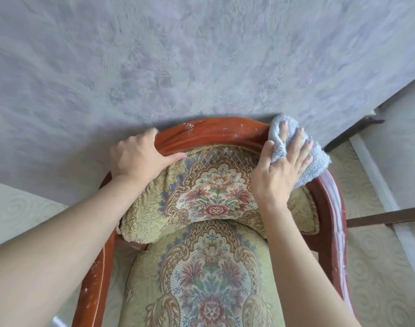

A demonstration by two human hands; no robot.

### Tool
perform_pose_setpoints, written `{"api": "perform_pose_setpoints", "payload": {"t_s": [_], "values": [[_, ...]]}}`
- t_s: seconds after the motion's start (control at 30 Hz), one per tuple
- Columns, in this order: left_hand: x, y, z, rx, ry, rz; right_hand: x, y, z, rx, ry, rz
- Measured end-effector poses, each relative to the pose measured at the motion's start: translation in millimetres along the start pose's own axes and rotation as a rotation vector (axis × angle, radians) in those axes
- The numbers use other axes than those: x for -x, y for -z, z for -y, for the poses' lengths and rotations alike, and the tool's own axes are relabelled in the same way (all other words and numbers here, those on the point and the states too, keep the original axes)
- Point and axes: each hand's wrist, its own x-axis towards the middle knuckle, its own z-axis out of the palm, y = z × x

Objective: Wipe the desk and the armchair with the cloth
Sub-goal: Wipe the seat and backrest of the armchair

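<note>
The armchair's red-brown wooden frame (216, 132) curves around a floral upholstered backrest and seat, seen from above. White specks dot the top rail. My left hand (138, 156) grips the top rail at its left side, thumb on the fabric edge. My right hand (282, 166) lies flat with spread fingers on a light blue fluffy cloth (317, 161), pressing it onto the right end of the top rail. The desk is not in view.
A grey textured wall (201, 55) stands right behind the chair. Pale patterned floor (376, 267) shows on both sides. Dark wooden bars (386, 217) and a white baseboard strip (376, 175) lie to the right of the chair.
</note>
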Motion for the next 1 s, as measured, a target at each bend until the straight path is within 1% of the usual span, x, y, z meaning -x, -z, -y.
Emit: {"api": "perform_pose_setpoints", "payload": {"t_s": [0.17,0.33,0.4,0.5,0.6,0.63,0.7,0.8,0.9,1.0], "values": [[1.3,4.2,-1.1,0.051,0.01,0.0,16.8,-23.5,50.4,-0.006,0.183,0.079],[1.1,5.5,-2.9,0.032,0.012,-0.003,39.2,-44.0,85.7,-0.04,0.297,0.169],[2.8,6.0,-0.3,0.071,0.013,-0.015,55.9,-51.9,100.1,-0.034,0.432,0.233],[4.5,6.8,3.5,0.175,0.009,-0.082,68.4,-61.0,107.0,0.092,0.643,0.269],[3.5,5.4,3.3,0.16,0.002,-0.06,51.2,-53.9,84.5,0.231,0.776,0.243],[2.5,3.9,3.0,0.15,0.0,-0.057,42.9,-48.4,74.1,0.274,0.783,0.235],[1.8,3.0,2.9,0.128,0.003,-0.046,26.2,-35.1,53.4,0.324,0.718,0.191],[2.2,5.7,2.9,0.117,-0.007,-0.035,2.7,-10.1,16.1,0.327,0.545,0.086],[0.9,7.5,2.5,0.101,-0.017,-0.03,-10.9,17.4,-26.0,0.261,0.301,0.012],[-0.1,6.6,2.9,0.096,-0.023,-0.034,-10.3,20.9,-35.4,0.144,0.047,-0.034]]}}
